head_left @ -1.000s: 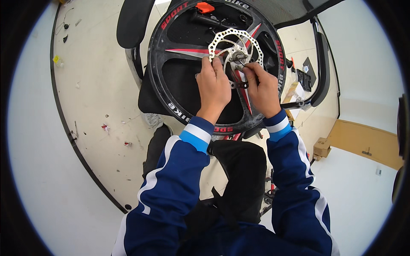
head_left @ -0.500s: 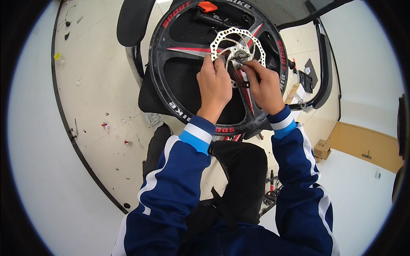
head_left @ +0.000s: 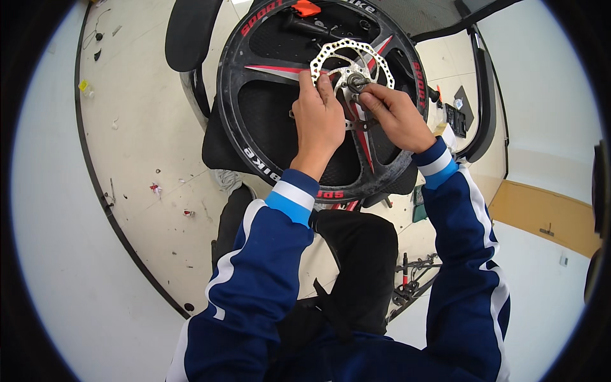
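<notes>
A black bicycle wheel (head_left: pixel 232 114) with broad grey-and-red spokes lies flat on a black chair seat (head_left: pixel 213 146). Over its hub (head_left: pixel 356 83) sits a silver disc brake rotor (head_left: pixel 347 44) with a perforated, wavy rim. My left hand (head_left: pixel 318 121) is closed on the rotor's left edge, thumb and forefinger at the rim. My right hand (head_left: pixel 398 118) is pinched just right of the hub's axle end; what its fingertips hold is too small to name. A small dark piece (head_left: pixel 367 125) shows at the rotor's lower rim, between my hands.
On the seat, behind the spokes, lie a black-handled tool (head_left: pixel 305 27) and an orange item (head_left: pixel 307 8). The chair's armrests (head_left: pixel 193 35) flank the wheel. An open black tool case (head_left: pixel 455 120) is on the floor at right; bicycle parts (head_left: pixel 407 286) lie lower right. Small scraps litter the left floor.
My right hand has shifted slightly and its forearm has swung outward to the right. The wheel and rotor have moved slightly left. My left hand keeps its hold on the rotor.
</notes>
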Motion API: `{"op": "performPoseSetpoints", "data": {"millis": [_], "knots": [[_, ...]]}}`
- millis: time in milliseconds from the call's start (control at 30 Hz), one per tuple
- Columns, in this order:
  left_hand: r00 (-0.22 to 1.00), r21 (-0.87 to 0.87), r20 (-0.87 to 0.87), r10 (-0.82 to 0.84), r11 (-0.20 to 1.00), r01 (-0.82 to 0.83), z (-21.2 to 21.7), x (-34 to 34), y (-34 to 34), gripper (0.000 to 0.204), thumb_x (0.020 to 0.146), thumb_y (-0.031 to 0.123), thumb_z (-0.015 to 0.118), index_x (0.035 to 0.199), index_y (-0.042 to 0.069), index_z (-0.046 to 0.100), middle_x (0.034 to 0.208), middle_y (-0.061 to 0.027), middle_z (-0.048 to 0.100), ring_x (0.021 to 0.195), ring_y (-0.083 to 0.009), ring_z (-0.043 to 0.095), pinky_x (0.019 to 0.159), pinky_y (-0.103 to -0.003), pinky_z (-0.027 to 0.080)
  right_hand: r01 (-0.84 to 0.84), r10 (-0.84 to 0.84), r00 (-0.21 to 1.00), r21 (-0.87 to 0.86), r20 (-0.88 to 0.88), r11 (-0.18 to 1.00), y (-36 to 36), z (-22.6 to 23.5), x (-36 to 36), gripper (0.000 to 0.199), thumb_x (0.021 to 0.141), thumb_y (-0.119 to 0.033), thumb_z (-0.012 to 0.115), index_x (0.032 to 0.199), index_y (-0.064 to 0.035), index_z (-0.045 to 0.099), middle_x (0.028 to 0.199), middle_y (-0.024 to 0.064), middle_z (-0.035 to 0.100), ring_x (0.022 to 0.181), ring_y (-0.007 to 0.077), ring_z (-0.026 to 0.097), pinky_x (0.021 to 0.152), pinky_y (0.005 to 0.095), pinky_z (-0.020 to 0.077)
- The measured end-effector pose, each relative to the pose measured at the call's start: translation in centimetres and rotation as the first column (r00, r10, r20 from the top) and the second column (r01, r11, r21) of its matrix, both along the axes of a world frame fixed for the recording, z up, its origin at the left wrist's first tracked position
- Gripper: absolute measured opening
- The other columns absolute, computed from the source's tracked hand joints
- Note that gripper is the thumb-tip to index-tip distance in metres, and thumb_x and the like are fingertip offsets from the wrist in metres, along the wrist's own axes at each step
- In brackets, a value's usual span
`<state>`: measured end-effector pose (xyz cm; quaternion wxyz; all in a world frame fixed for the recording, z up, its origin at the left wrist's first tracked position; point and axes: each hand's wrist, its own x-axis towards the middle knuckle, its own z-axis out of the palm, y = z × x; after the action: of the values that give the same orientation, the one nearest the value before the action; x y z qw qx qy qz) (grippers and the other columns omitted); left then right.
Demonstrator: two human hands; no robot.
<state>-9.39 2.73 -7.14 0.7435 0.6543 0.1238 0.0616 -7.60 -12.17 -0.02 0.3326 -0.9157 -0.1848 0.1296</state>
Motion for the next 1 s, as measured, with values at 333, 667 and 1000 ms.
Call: {"op": "performPoseSetpoints", "data": {"millis": [333,667,1000], "knots": [[1.0,-0.047,-0.003,-0.014,0.999,0.014,-0.4,0.5,0.1,0.026,0.105,0.022,0.042,0.097,-0.002,0.048,0.067,-0.0198,0.061,0.06,-0.037,0.062,0.057,-0.045,0.045,0.147,-0.135,0.97,0.042,-0.202,0.988,-0.7,0.6,1.2,0.031,0.099,-0.023,0.062,0.103,0.0065,0.071,0.08,0.0063,0.071,0.069,0.0081,0.059,0.064,0.0247,0.0484],[1.0,-0.044,0.015,-0.014,0.999,0.014,-0.6,0.5,0.0,0.027,0.105,0.023,0.043,0.097,-0.002,0.049,0.069,-0.0165,0.06,0.06,-0.0277,0.06,0.056,-0.039,0.045,-0.06,0.073,0.935,0.049,-0.347,0.997,-2.3,1.3,4.2,0.031,0.098,-0.026,0.065,0.105,0.0032,0.074,0.086,0.0054,0.073,0.074,0.0076,0.063,0.068,0.0239,0.0507],[1.0,-0.051,-0.008,-0.007,0.999,0.006,-0.8,0.5,0.2,0.025,0.105,0.023,0.045,0.095,0.0,0.048,0.068,-0.0061,0.058,0.056,-0.0116,0.056,0.051,-0.029,0.045,-0.153,0.144,0.987,-0.129,-0.075,0.98,-1.7,1.8,5.3,0.026,0.093,-0.02,0.07,0.104,0.0034,0.074,0.084,0.0128,0.074,0.07,0.0145,0.065,0.069,0.0284,0.0526]]}}
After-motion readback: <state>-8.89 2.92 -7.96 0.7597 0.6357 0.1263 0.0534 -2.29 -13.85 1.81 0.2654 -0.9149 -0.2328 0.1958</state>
